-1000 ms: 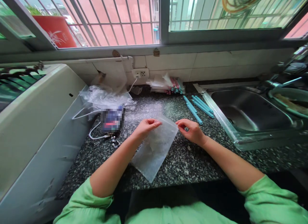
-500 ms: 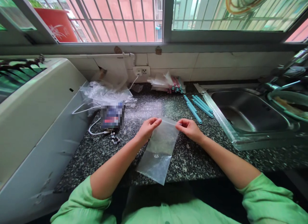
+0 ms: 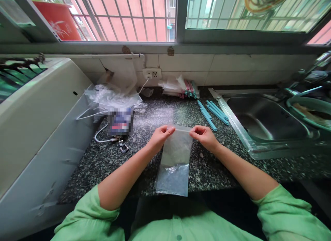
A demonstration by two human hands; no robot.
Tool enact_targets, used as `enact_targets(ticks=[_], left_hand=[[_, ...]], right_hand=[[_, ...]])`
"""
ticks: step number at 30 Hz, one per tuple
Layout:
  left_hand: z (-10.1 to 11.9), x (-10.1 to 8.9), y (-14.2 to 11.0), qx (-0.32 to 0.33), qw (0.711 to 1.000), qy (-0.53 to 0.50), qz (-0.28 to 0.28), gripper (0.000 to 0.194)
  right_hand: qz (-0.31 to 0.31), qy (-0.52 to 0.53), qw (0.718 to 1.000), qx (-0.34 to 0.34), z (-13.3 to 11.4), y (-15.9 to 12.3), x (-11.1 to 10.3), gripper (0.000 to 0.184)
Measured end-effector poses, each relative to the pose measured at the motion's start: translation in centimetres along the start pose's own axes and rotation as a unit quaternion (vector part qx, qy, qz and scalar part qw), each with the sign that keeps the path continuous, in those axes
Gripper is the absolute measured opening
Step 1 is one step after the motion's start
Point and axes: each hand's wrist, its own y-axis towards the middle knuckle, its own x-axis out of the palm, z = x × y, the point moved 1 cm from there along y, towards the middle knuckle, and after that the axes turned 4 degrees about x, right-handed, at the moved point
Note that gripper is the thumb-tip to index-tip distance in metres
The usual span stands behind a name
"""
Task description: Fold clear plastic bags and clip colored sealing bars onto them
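A small clear plastic zip bag (image 3: 175,161) hangs over the front of the dark speckled counter (image 3: 108,158). My left hand (image 3: 159,138) pinches its top left corner. My right hand (image 3: 204,136) pinches the top right corner. The bag's mouth is stretched between the two hands and its lower end reaches past the counter's front edge. Both forearms come out of green sleeves.
A phone (image 3: 119,121) on a white cable lies left of the hands, beside a heap of clear bags (image 3: 111,97). Several blue sticks (image 3: 212,113) lie near the steel sink (image 3: 266,122). More packets (image 3: 181,88) sit under the wall socket (image 3: 152,74). A grey appliance (image 3: 38,130) stands at the left.
The bag has swung from slanting left to hanging straight down between my hands. My right hand has closed in on the bag's top right corner.
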Motion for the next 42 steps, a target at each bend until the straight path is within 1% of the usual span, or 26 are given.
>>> enact_targets(ticks=[1, 3, 5, 8, 11, 13, 15, 17, 18, 21, 24, 28, 32, 34, 38, 41, 42], left_hand=[[0.0, 0.0, 0.0, -0.005, 1.000, 0.004, 0.000, 0.048], [-0.1, 0.1, 0.0, -0.002, 1.000, 0.003, 0.019, 0.048], [-0.2, 0.2, 0.1, 0.014, 0.999, -0.011, 0.042, 0.047], [-0.3, 0.3, 0.1, 0.044, 0.997, -0.039, 0.059, 0.045], [-0.4, 0.2, 0.1, 0.053, 0.995, -0.041, 0.074, 0.043], [-0.5, 0.2, 0.1, 0.038, 0.997, -0.030, 0.063, 0.043], [-0.5, 0.1, 0.1, 0.016, 0.999, -0.014, 0.033, 0.044], [-0.3, 0.1, 0.2, 0.012, 1.000, -0.007, 0.018, 0.042], [-0.1, 0.0, 0.2, 0.023, 0.999, -0.010, 0.025, 0.041], [0.6, -0.4, 0.4, 0.070, 0.993, -0.049, 0.078, 0.037], [1.2, -1.0, 0.6, 0.090, 0.984, -0.099, 0.120, 0.037], [1.5, -1.5, 0.8, 0.102, 0.978, -0.122, 0.136, 0.038], [1.6, -2.0, 1.0, 0.128, 0.970, -0.133, 0.161, 0.036], [1.8, -2.0, 1.0, 0.134, 0.968, -0.139, 0.158, 0.033], [2.0, -1.9, 0.9, 0.123, 0.973, -0.142, 0.131, 0.031], [2.1, -1.9, 1.0, 0.106, 0.977, -0.128, 0.132, 0.030], [2.1, -2.0, 1.0, 0.098, 0.978, -0.125, 0.138, 0.029]], right_hand=[[-0.003, -0.004, 1.000, -0.001, 0.0, 0.0, 0.0, 0.031], [-0.007, -0.004, 1.000, 0.004, -0.1, 0.0, 0.2, 0.033], [-0.017, 0.005, 1.000, 0.017, -0.1, -0.1, 0.4, 0.035], [-0.038, 0.005, 0.999, 0.031, -0.1, -0.3, 1.1, 0.037], [-0.029, 0.001, 0.999, 0.029, 0.1, -0.3, 1.5, 0.034], [-0.015, 0.009, 1.000, 0.024, 0.2, -0.3, 1.5, 0.033], [-0.006, 0.014, 1.000, 0.021, 0.2, -0.3, 1.4, 0.032], [-0.009, 0.011, 1.000, 0.023, 0.2, -0.3, 1.3, 0.031], [-0.018, 0.004, 1.000, 0.026, 0.1, -0.3, 1.2, 0.031], [-0.065, -0.037, 0.996, 0.040, 0.1, -0.3, 1.4, 0.030], [-0.098, -0.079, 0.991, 0.044, 0.3, -0.5, 1.7, 0.027], [-0.110, -0.096, 0.989, 0.036, 0.4, -0.7, 1.8, 0.025], [-0.157, -0.117, 0.980, 0.038, 0.3, -1.0, 1.7, 0.028], [-0.161, -0.117, 0.979, 0.033, 0.2, -1.1, 1.7, 0.030], [-0.135, -0.114, 0.984, 0.029, 0.4, -1.1, 2.0, 0.032], [-0.144, -0.147, 0.978, 0.023, 0.4, -0.8, 1.5, 0.032], [-0.133, -0.173, 0.976, 0.014, 0.3, -0.6, 1.0, 0.032]])
